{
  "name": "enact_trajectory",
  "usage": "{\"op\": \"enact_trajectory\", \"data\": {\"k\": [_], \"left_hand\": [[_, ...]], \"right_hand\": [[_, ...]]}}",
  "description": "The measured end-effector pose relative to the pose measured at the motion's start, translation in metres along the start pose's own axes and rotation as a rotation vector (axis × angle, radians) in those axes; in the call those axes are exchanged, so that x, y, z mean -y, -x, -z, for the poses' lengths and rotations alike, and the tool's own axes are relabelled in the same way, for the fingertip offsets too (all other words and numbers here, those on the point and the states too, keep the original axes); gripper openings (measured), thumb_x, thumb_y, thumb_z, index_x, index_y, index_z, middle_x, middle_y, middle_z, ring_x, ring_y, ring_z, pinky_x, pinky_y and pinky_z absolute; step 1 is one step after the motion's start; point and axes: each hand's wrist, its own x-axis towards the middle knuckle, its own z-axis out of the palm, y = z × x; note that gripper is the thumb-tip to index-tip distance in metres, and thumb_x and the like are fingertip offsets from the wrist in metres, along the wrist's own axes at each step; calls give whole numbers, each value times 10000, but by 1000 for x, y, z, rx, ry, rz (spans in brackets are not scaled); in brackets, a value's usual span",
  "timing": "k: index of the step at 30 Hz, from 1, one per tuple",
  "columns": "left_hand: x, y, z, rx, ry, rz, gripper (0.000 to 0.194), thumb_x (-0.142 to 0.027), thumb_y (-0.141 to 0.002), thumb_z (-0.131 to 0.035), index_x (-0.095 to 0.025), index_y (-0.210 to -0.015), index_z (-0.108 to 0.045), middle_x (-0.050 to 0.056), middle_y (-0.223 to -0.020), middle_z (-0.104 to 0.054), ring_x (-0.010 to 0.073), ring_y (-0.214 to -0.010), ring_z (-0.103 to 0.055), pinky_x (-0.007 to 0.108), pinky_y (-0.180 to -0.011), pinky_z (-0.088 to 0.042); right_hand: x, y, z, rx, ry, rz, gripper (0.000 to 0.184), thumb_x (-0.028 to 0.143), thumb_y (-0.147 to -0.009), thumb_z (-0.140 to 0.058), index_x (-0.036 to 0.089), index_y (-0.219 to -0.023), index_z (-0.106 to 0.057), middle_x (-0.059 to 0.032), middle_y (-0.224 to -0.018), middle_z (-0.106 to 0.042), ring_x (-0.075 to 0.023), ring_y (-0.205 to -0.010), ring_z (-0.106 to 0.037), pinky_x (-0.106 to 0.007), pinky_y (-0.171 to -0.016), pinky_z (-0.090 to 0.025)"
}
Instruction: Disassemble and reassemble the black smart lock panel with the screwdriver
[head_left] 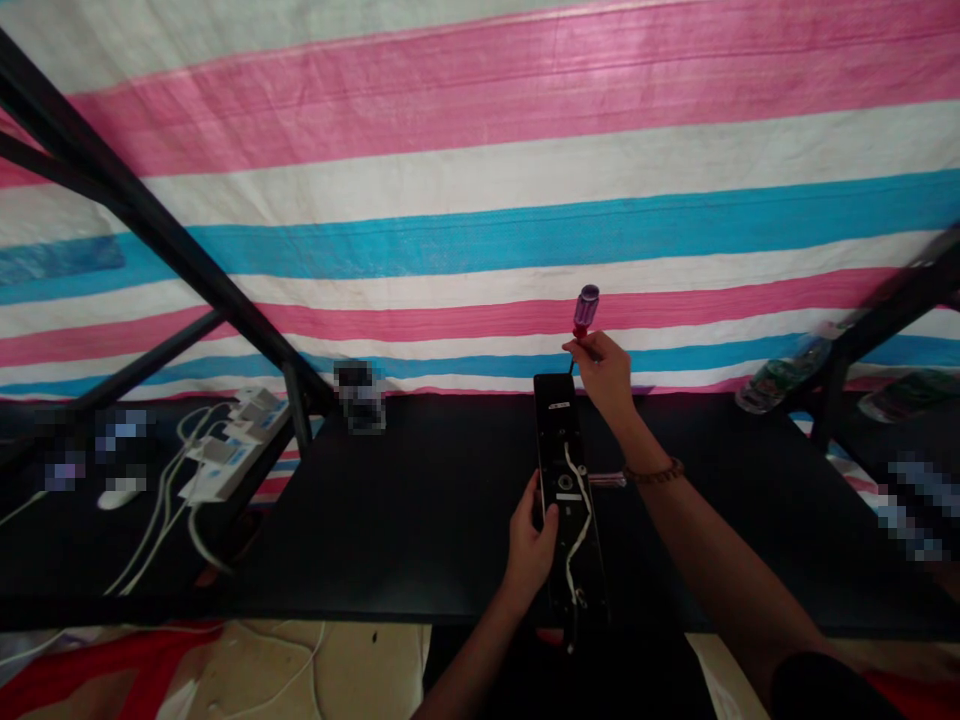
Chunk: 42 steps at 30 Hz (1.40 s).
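Observation:
A long, narrow black panel (pixel 556 421) stands out over the table, its back side facing me. White cable (pixel 583 530) runs down it, past small round fittings and pale labels. My left hand (pixel 534 535) grips the panel's left edge, thumb on the face. At the panel's top end my right hand (pixel 604 370) pinches a screwdriver (pixel 586 308) near the red base of its clear purple handle. The shaft points down to the panel's upper right corner; whether its tip touches a screw is too small to tell.
A slim clear and reddish item (pixel 609 480) lies right of the panel on the black table (pixel 390 530). White power strips (pixel 225 465) with cables are at left. Plastic bottles (pixel 769 385) lie at right by a black frame post (pixel 829 400). Striped sheeting hangs behind.

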Motion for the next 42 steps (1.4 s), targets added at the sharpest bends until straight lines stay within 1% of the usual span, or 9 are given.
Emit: {"op": "enact_trajectory", "data": {"k": [3, 5, 8, 13, 20, 29, 33, 37, 42], "left_hand": [[0, 0, 0, 2, -5, -9, 589, -441, -959, -606, -191, -1487, -525, 127, -1516, -577, 293, -1414, -529, 461, -1219, -376], [0, 0, 0, 8, -1, -10, 589, -438, -961, -602, -189, -1489, -519, 129, -1518, -574, 289, -1414, -529, 458, -1217, -379], [0, 0, 0, 10, 9, 2, 594, -441, -955, -609, -190, -1487, -520, 130, -1518, -574, 291, -1412, -532, 462, -1213, -384], [2, -1, 0, 1, 15, 10, 618, -441, -935, -635, -185, -1486, -523, 134, -1513, -578, 301, -1408, -535, 477, -1219, -373], [2, 0, 0, -9, 3, 2, 594, -422, -932, -638, -195, -1472, -540, 126, -1506, -588, 302, -1407, -538, 475, -1210, -390], [2, -1, 0, 4, -1, -9, 581, -408, -957, -608, -183, -1485, -521, 137, -1523, -568, 297, -1420, -525, 468, -1214, -384], [3, -1, 0, -3, 8, -3, 581, -410, -952, -618, -193, -1484, -526, 131, -1524, -568, 299, -1422, -522, 470, -1212, -387], [4, -1, 0, 3, 17, 2, 591, -417, -946, -626, -197, -1486, -525, 129, -1521, -571, 301, -1420, -525, 472, -1210, -390], [4, -1, 0, -10, 4, 5, 597, -431, -937, -635, -192, -1475, -539, 136, -1509, -582, 309, -1408, -536, 488, -1214, -381]], "right_hand": [[1, 1, 2, 68, 14, 47, 246, 437, -929, -559, 231, -889, -687, -70, -886, -768, -238, -801, -706, -364, -735, -531], [1, 2, 2, 57, 43, 52, 263, 435, -941, -540, 223, -905, -693, -79, -886, -769, -232, -773, -702, -357, -709, -523], [0, 4, 0, 0, 50, 16, 215, 432, -879, -646, 219, -859, -676, -44, -777, -739, -201, -670, -662, -335, -668, -498], [-4, 5, -6, -77, -79, -37, 224, 424, -802, -735, 224, -818, -636, -16, -761, -733, -195, -679, -670, -321, -665, -506], [-5, 3, -3, -12, 11, 75, 247, 404, -931, -550, 212, -883, -699, -80, -885, -783, -235, -770, -716, -375, -757, -530], [-6, 3, -1, -136, -14, -32, 213, 396, -805, -745, 223, -778, -624, 8, -698, -693, -183, -633, -635, -310, -642, -469], [-10, -2, 2, -28, 12, 1, 253, 442, -869, -673, 205, -780, -687, -15, -719, -695, -189, -671, -628, -322, -675, -475], [-10, -6, 3, 67, 54, 95, 269, 421, -913, -592, 202, -896, -746, -62, -883, -722, -187, -702, -629, -322, -653, -486], [-11, -1, 1, -32, 50, 81, 197, 394, -856, -674, 215, -924, -720, -55, -850, -745, -208, -699, -661, -355, -696, -528]]}}
